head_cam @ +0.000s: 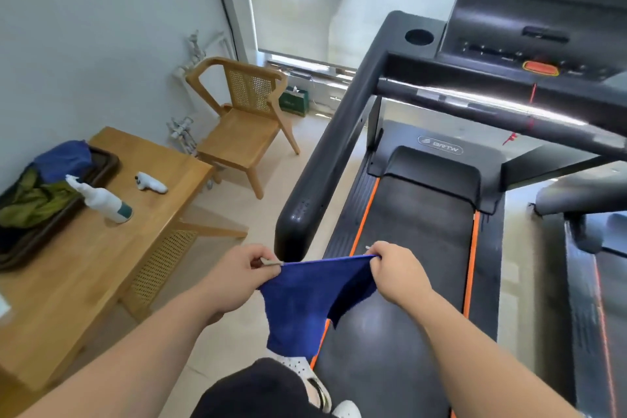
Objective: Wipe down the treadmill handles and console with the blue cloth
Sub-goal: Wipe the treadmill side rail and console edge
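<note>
A blue cloth (305, 299) hangs stretched between my two hands, low in the middle of the view. My left hand (246, 270) pinches its left top corner and my right hand (395, 270) pinches the right one. The cloth droops over the near left edge of the treadmill belt (417, 248). Just above my hands is the rounded end of the treadmill's black left handle (325, 159), which runs up to the console (529, 30) at the top right. A glossy black crossbar (492, 105) spans below the console.
A wooden table (112, 258) at the left carries a white spray bottle (101, 200), a small white object (151, 182) and a dark tray (101, 166) with blue and green cloths. A wooden chair (244, 125) stands behind it. A second treadmill (590, 268) is at the right.
</note>
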